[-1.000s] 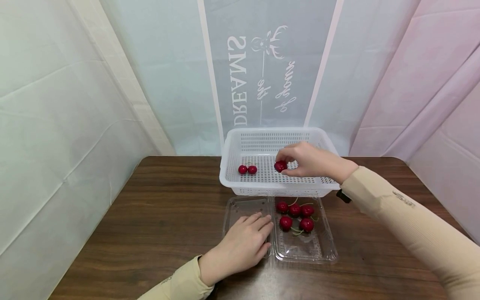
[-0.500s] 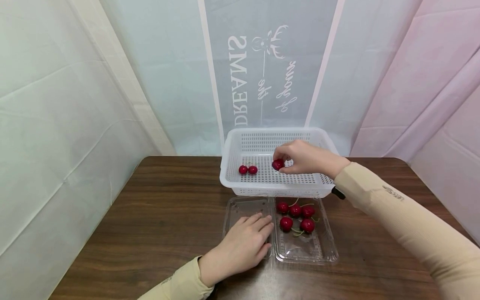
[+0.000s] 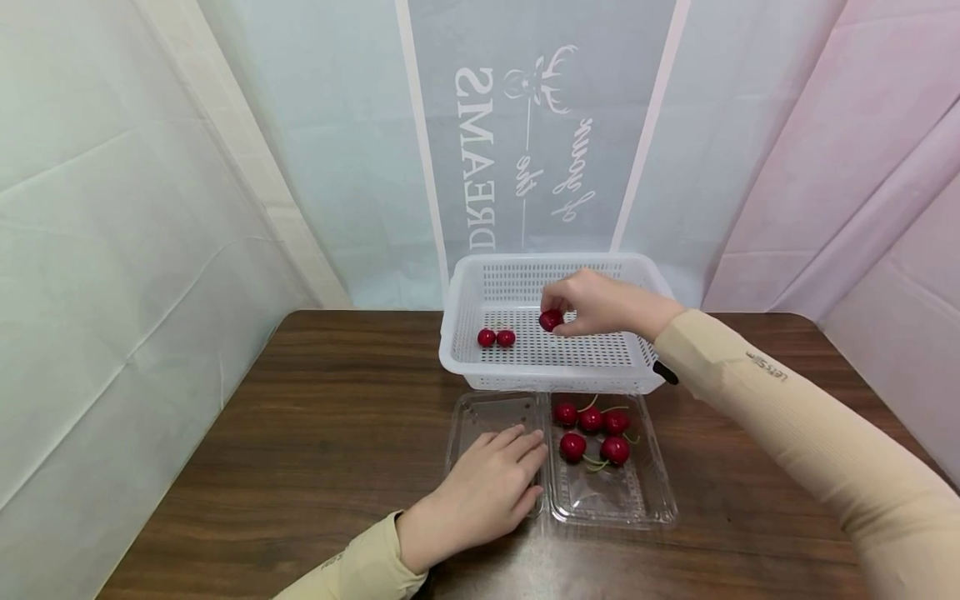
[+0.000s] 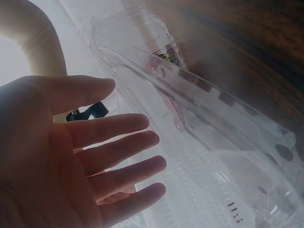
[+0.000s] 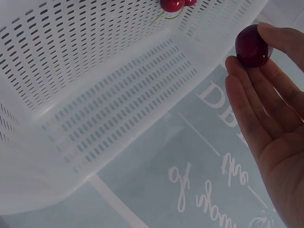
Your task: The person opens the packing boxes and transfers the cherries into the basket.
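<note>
My right hand [image 3: 592,304] pinches a dark red cherry [image 3: 551,320] between thumb and fingertips over the white slotted basket [image 3: 459,350]; the right wrist view shows the same cherry [image 5: 253,45] at my fingertips. Two cherries [image 3: 496,337] lie on the basket floor at its left, and show again as two cherries [image 5: 175,4] at the top of the right wrist view. In front of the basket sits an opened clear plastic clamshell [image 3: 641,504] with several cherries [image 3: 591,432] in its right half. My left hand [image 3: 483,492] rests flat, fingers straight, on the clamshell's left half [image 4: 199,123].
The brown wooden table [image 3: 315,433] holds everything; its bare top stretches left of the basket and clamshell. Pale curtain sheets hang close behind and on both sides, one with printed lettering [image 3: 517,158].
My right hand has carried the cherry a little left and farther back over the basket. The left hand and the other cherries have not moved.
</note>
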`<state>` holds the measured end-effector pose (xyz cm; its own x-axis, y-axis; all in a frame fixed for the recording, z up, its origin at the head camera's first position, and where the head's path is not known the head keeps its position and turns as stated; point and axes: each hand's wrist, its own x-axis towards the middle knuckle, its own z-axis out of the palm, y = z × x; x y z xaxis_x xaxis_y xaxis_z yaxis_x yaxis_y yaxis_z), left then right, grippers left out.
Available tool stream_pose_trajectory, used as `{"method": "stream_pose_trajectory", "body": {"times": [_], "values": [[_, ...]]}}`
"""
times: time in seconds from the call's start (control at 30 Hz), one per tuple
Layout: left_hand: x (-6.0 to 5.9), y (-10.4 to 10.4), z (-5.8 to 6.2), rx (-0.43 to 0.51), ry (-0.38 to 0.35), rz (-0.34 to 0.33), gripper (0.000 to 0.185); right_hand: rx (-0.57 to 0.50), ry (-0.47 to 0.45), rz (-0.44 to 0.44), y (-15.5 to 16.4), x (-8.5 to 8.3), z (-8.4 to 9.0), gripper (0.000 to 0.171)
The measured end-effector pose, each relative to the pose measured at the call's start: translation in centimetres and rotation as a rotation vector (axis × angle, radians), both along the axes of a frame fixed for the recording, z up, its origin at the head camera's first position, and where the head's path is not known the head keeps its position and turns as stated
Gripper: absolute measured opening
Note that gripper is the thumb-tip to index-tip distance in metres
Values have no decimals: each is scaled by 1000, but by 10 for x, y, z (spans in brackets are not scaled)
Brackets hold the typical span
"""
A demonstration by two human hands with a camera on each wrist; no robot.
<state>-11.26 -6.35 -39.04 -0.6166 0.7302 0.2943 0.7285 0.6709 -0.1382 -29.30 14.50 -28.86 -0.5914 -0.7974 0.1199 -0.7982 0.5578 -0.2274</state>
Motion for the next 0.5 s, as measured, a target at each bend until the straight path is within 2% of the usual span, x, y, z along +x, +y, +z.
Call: {"method": "stream_pose_trajectory", "body": {"times": [0.3,0.5], "values": [[-1,-2,2,2,0,-6,40,22,-8,-4,-6,-11,0,17],[-1,-2,3,-1,-7,-9,40,32,-39,-45,-7,-16,-1,19]]}}
